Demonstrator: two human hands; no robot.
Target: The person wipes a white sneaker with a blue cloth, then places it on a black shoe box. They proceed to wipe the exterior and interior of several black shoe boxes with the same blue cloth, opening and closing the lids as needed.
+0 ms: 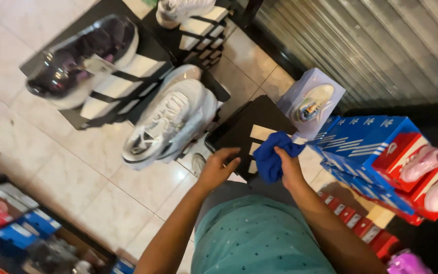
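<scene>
Head view looks down on our two bare hands at the middle of the frame; our right hand (290, 170) is clamped on a bunched blue cloth (274, 157), fingers curled over its top, the cloth pressed against the near edge of a black shoebox (252, 127) that bears pale stripes; our left hand (218, 166) sits at about nine o'clock from the cloth, fingers bent and closed on the box's lower left edge, thumb pointing toward the cloth; the two hands stand near each other but apart, the box between them; below them, at six o'clock, our teal dotted shirt (259, 238) fills the lower frame; outward at ten o'clock from the left hand a white sneaker (171, 124) lies on the pale tiled floor (77, 177), just beside the black box; farther at ten o'clock a dark glossy sneaker (77, 58) rests on another black striped box (122, 86); at twelve o'clock, near the top edge, a second white shoe (181, 10) stands on a black box; at one o'clock from the right hand a lilac box (307, 99) with a shoe pictured on it stands tilted; at three o'clock a stack of blue boxes (366, 144) lies, with pink shoes (432, 172) in red boxes beside it; a corrugated metal shutter (371, 45) fills the upper right
</scene>
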